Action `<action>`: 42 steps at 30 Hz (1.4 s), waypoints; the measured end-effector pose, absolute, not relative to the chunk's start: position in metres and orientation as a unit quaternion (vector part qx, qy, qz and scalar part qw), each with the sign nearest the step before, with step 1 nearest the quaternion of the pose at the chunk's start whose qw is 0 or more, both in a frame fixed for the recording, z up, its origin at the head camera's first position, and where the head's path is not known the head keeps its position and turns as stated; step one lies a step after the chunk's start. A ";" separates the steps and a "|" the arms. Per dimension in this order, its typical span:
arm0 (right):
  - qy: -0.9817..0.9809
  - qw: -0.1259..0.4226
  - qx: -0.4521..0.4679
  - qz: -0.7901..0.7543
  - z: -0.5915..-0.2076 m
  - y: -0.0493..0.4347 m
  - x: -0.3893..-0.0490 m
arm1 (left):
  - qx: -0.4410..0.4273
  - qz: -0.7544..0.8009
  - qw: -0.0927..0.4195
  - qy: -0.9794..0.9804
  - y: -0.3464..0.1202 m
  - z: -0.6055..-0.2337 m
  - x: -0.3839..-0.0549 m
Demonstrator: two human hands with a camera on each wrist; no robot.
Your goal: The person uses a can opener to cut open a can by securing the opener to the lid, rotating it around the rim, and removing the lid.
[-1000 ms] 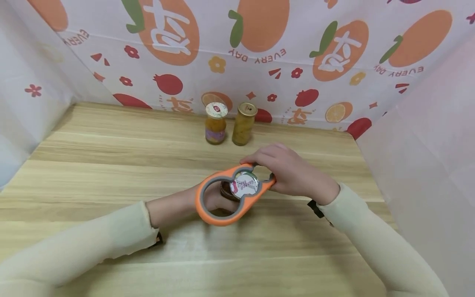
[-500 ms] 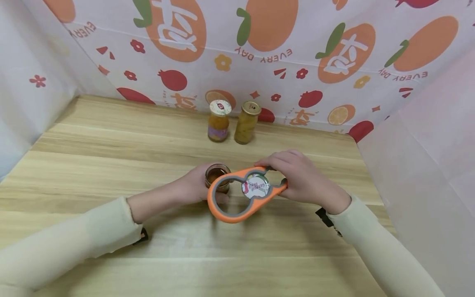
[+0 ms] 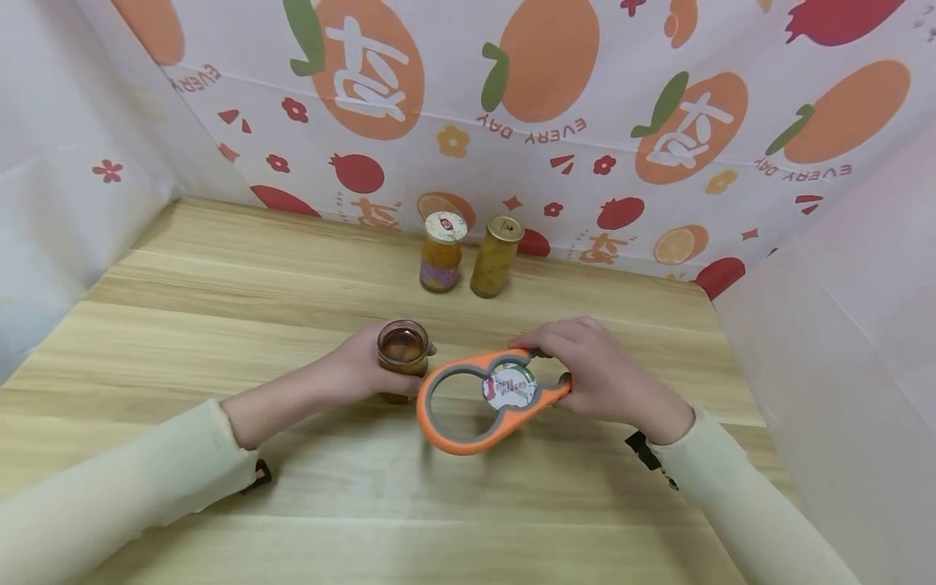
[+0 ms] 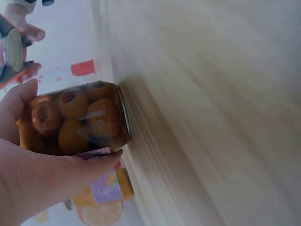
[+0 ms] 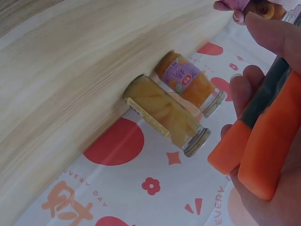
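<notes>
My left hand (image 3: pixel 354 370) grips a glass jar (image 3: pixel 404 349) by its side, thumb and fingers wrapped round it. The jar is upright and lidless, its mouth facing up. Whole round brown fruits in dark liquid show through its wall in the left wrist view, and its base is right at the wooden table. To the right, my right hand (image 3: pixel 607 374) holds an orange and grey jar opener (image 3: pixel 459 446) by its two handles. A white printed lid (image 3: pixel 509 386) sits in the opener's smaller ring; the larger ring is beside the jar.
Behind the hands stand two closed jars: one with orange fruit (image 3: pixel 441 264) and a purple label, the other taller with pale yellow pieces (image 3: pixel 495 264) and a gold lid. A fruit-print cloth (image 3: pixel 541 175) hangs along the back edge of the wooden table (image 3: pixel 351 504).
The opener came off the jar with the lid in it and moved right. My left hand took the open jar left, out from under the opener. The head view shifted slightly.
</notes>
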State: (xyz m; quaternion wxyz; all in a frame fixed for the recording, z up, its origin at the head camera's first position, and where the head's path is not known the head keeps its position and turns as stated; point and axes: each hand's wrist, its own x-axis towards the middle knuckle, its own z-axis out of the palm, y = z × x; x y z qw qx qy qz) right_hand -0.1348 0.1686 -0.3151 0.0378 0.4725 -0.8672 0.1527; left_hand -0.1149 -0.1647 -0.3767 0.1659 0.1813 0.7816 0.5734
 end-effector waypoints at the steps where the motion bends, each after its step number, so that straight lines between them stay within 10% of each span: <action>1: -0.868 0.037 0.472 0.153 -0.316 0.169 -0.134 | 0.176 0.572 0.167 0.783 -0.167 -0.376 -0.114; 42: -0.868 0.034 0.475 0.140 -0.321 0.171 -0.135 | 0.049 0.622 0.086 0.777 -0.248 -0.371 -0.131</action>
